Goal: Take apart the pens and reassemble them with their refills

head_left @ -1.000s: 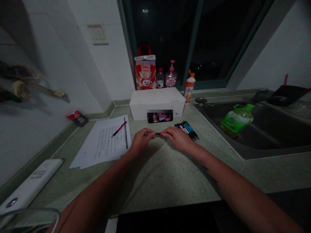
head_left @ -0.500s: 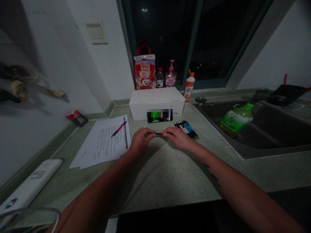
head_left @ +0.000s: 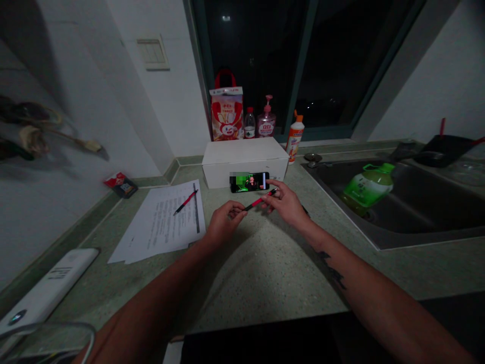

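Observation:
A red and black pen [head_left: 258,201] slants up to the right between my two hands, just above the counter. My left hand [head_left: 224,221] pinches its dark lower end between thumb and fingers. My right hand [head_left: 285,203] holds the pen near its upper end, with the index finger raised off it beside the phone's right edge. Whether that finger touches the phone cannot be told. The phone [head_left: 249,182], its screen lit, leans on a white box [head_left: 244,152]. Another red and black pen [head_left: 185,202] lies on printed sheets [head_left: 161,227] to the left.
A sink [head_left: 417,212] with a green-labelled jug [head_left: 369,186] is on the right. Bottles and a red bag [head_left: 227,116] stand behind the box. A white long device [head_left: 49,285] lies at left, near a small red and black packet [head_left: 120,185].
The pen has turned from level to slanting, its right end higher. My right hand has shifted slightly right and its index finger has lifted; it now hides most of the pen pile.

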{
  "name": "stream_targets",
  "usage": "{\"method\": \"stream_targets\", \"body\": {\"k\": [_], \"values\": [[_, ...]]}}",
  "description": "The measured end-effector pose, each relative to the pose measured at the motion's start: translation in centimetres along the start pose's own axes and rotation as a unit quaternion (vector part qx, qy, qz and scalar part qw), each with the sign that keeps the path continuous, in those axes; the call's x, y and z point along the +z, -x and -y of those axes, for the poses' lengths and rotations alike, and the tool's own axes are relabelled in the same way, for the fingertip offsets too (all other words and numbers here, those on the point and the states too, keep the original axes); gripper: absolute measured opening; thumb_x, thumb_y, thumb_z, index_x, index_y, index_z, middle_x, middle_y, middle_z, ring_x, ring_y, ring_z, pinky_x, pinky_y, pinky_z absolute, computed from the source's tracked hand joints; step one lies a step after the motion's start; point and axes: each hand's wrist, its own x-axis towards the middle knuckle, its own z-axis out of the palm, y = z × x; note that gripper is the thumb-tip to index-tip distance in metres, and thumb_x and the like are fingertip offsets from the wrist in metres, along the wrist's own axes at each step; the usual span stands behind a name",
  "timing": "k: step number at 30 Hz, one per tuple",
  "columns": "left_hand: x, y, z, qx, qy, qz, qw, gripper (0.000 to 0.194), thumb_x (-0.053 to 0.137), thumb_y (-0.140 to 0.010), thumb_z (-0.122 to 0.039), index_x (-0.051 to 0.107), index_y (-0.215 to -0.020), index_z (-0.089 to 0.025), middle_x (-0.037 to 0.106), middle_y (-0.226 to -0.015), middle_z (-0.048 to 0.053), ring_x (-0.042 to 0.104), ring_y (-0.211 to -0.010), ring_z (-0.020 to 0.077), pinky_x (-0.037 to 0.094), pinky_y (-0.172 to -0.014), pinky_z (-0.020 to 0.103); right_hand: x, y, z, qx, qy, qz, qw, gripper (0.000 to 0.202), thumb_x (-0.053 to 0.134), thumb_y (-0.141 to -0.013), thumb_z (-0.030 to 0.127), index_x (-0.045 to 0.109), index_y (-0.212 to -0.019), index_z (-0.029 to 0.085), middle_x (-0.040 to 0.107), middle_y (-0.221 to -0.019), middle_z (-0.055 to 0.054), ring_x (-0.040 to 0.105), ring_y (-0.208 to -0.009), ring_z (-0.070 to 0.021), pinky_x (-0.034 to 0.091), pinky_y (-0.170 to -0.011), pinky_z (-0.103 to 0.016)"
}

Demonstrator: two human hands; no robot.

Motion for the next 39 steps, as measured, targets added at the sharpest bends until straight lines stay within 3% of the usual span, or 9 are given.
{"method": "stream_targets", "body": {"k": [9,13,17,23,29,33,35,37,39], "values": [[0.1,0.1,0.1,-0.002,0.004,0.007,1.0,0.008,0.066,-0.08,-0.027,0.066,-0.086,-0.022,0.07,-0.081,0.004,0.063,-0.076,0.0183,0.051,-0.074,0.032,0.3,0.5,0.6,-0.005,0.041,-0.013,0.999,0.065,0.066,-0.083,0.038,0.051,-0.142,0.017,0.064,-0.063,0.001,0.061,-0.052,-0.0147,0.049,-0.049,-0.027],[0.2,0.1,0.4,0.008,-0.001,0.01,1.0,0.008,0.066,-0.08,-0.029,0.066,-0.085,-0.023,0.07,-0.08,0.003,0.062,-0.075,0.0182,0.05,-0.072,0.033,0.3,0.5,0.9,0.003,0.05,0.006,0.999,0.056,0.063,-0.084,0.036,0.057,-0.137,0.017,0.065,-0.064,0.0,0.061,-0.054,-0.0146,0.05,-0.051,-0.027],[0.2,0.1,0.4,0.002,0.01,0.013,1.0,0.008,0.067,-0.079,-0.028,0.065,-0.085,-0.024,0.071,-0.08,0.003,0.063,-0.074,0.0181,0.05,-0.072,0.033,0.3,0.5,0.9,-0.001,0.05,-0.006,0.999,0.068,0.064,-0.083,0.032,0.045,-0.147,0.02,0.063,-0.065,0.001,0.061,-0.053,-0.0143,0.048,-0.049,-0.026],[0.1,0.1,0.1,0.002,0.003,0.015,1.0,0.008,0.067,-0.079,-0.03,0.065,-0.084,-0.024,0.07,-0.078,0.003,0.063,-0.074,0.0186,0.05,-0.07,0.033,0.1,0.5,0.7,0.005,0.071,0.006,0.997,0.053,0.062,-0.085,0.034,0.059,-0.135,0.017,0.064,-0.063,0.0,0.059,-0.052,-0.0136,0.049,-0.051,-0.027],[0.2,0.3,0.3,0.007,0.005,0.029,1.0,0.009,0.066,-0.08,-0.027,0.064,-0.087,-0.023,0.071,-0.081,0.003,0.063,-0.075,0.0176,0.05,-0.072,0.032,0.5,0.5,0.5,0.006,0.009,0.002,1.0,0.088,0.071,-0.079,0.038,0.03,-0.154,0.017,0.065,-0.069,0.002,0.066,-0.059,-0.0182,0.05,-0.048,-0.027],[0.3,0.2,0.5,0.007,0.005,0.037,0.999,0.012,0.067,-0.08,-0.027,0.064,-0.09,-0.021,0.072,-0.082,0.003,0.064,-0.076,0.0174,0.05,-0.073,0.031,0.7,0.3,0.2,0.023,-0.033,0.055,0.998,0.071,0.073,-0.078,0.044,0.047,-0.139,0.018,0.073,-0.083,-0.006,0.071,-0.074,-0.0215,0.056,-0.058,-0.03],[0.2,0.2,0.5,0.01,-0.001,0.035,0.999,0.013,0.067,-0.081,-0.026,0.065,-0.092,-0.02,0.072,-0.084,0.003,0.065,-0.078,0.0172,0.051,-0.075,0.031,0.0,-0.1,0.2,0.014,-0.004,0.031,0.999,0.059,0.068,-0.082,0.046,0.054,-0.131,0.017,0.074,-0.084,-0.007,0.071,-0.074,-0.0215,0.057,-0.063,-0.032],[0.1,0.1,0.4,0.018,-0.008,0.028,0.999,0.014,0.066,-0.082,-0.026,0.066,-0.094,-0.019,0.073,-0.087,0.004,0.065,-0.079,0.0168,0.051,-0.076,0.031,-1.7,-0.7,0.4,-0.011,0.106,-0.058,0.993,0.051,0.058,-0.089,0.047,0.058,-0.129,0.015,0.074,-0.085,-0.008,0.071,-0.074,-0.0233,0.056,-0.067,-0.035],[-0.1,0.0,0.4,0.028,-0.013,0.021,0.999,0.015,0.065,-0.083,-0.027,0.066,-0.096,-0.018,0.073,-0.087,0.005,0.065,-0.079,0.0164,0.051,-0.076,0.031,-4.0,-1.3,0.7,-0.033,0.291,-0.164,0.942,0.043,0.05,-0.094,0.039,0.063,-0.126,0.013,0.075,-0.1,-0.014,0.07,-0.091,-0.0277,0.054,-0.081,-0.039]]}}
